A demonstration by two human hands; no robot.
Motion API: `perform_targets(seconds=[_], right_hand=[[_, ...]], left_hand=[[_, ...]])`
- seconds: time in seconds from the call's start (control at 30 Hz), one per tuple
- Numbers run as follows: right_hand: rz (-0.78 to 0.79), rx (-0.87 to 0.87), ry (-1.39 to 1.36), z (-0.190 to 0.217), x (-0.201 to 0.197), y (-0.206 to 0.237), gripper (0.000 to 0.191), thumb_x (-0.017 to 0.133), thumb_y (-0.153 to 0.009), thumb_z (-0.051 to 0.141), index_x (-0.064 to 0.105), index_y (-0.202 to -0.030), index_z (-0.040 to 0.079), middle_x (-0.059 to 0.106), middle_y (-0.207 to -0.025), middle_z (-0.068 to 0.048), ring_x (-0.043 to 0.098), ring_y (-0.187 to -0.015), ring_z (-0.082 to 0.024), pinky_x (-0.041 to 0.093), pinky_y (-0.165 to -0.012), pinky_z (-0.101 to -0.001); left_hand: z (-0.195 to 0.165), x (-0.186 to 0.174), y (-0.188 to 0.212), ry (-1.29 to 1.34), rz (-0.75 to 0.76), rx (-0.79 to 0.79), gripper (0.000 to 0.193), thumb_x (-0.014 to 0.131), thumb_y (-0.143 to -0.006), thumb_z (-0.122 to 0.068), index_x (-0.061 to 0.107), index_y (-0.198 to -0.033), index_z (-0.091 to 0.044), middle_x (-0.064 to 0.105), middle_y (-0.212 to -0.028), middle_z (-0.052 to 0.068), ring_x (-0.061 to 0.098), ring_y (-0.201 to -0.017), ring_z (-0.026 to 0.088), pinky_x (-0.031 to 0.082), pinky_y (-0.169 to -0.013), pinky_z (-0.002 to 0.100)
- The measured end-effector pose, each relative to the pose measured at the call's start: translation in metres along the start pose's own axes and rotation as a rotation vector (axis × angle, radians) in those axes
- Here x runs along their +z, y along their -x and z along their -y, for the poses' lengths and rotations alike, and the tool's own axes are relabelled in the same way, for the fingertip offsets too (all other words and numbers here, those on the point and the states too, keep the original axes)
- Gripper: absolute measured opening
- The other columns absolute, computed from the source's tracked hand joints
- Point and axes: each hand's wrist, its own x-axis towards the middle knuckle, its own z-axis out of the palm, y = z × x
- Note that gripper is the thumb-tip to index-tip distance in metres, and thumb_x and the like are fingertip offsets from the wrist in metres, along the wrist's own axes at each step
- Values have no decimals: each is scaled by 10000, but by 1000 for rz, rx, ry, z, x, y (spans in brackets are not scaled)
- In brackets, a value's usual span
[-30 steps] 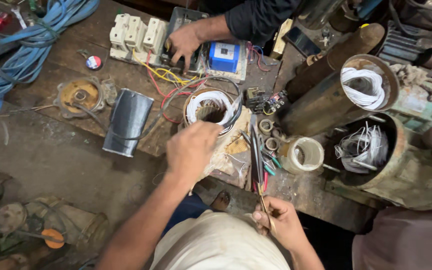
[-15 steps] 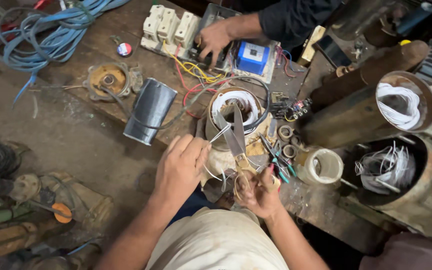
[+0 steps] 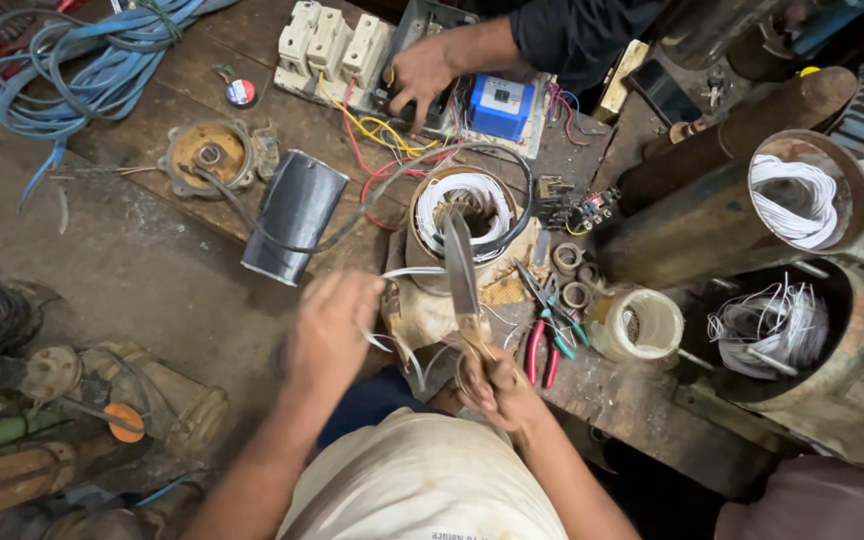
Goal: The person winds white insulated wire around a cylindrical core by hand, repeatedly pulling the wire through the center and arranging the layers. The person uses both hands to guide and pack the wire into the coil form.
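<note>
Meanwhile right hand (image 3: 500, 385) grips scissors (image 3: 462, 280), left hand (image 3: 332, 325) pinches white wire (image 3: 414, 271) beside pliers (image 3: 542, 350).

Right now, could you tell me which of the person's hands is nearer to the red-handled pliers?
Right. The right hand grips scissors just left of the red-handled pliers; the left hand is further left, pinching a white strip.

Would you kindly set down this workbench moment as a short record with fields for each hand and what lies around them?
Left hand: blurred, gripping thin white strands in front of the body.
Right hand: holding scissors, blades pointing away over the motor winding.
Motor winding: round housing with white coil, on the bench.
Near right hand: pliers with red and green handles, tape roll.
Left of winding: black cylinder lying on its side.
Other person's hand: resting on a wired switch panel.
</note>
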Motion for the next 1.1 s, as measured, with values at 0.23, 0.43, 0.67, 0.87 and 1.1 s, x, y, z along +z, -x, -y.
perform_targets(seconds=[0.23,0.43,0.67,0.87,1.1], right_hand=[[-648,-22,635,36,-15,61,437,707,-903,473,658,-927,39,611,-656,1,553,-514,-90,426,-466,-241],[-934,155,487,67,-27,19,271,614,-995,282,660,-1164,76,673,-999,-62,635,-837,-142,529,-717,-295],[-635,-417,1332,63,14,33,338,560,-1058,152,641,-1343,-11,637,-1378,-171,582,-1300,-255,429,-1100,-352],[-628,-456,673,52,25,44,223,519,-1079,181,656,-1123,11,720,-1210,-155,671,-1093,-222,539,-946,-340],[-684,-565,374,62,10,46,169,490,-1106,196,594,-1152,71,569,-803,-32,590,-707,-148,528,-628,-304]], left_hand=[[48,-10,33,143,213,-355,245,655,-977,-261,637,-1071,-35,679,-967,146,622,-934,308,493,-801,416],[12,37,44,1059,495,-636,216,521,-1078,-236,621,-1036,-50,566,-746,14,509,-656,95,401,-577,277],[-61,55,24,869,687,-237,275,467,-1080,-282,606,-1000,-58,686,-731,31,650,-710,137,523,-685,306],[-83,56,4,427,516,257,374,532,-1072,-378,647,-1034,-24,670,-887,144,646,-894,336,479,-807,465],[-64,81,-72,-241,-145,428,506,722,-801,-518,641,-860,-21,644,-831,153,607,-874,332,424,-1024,551]])
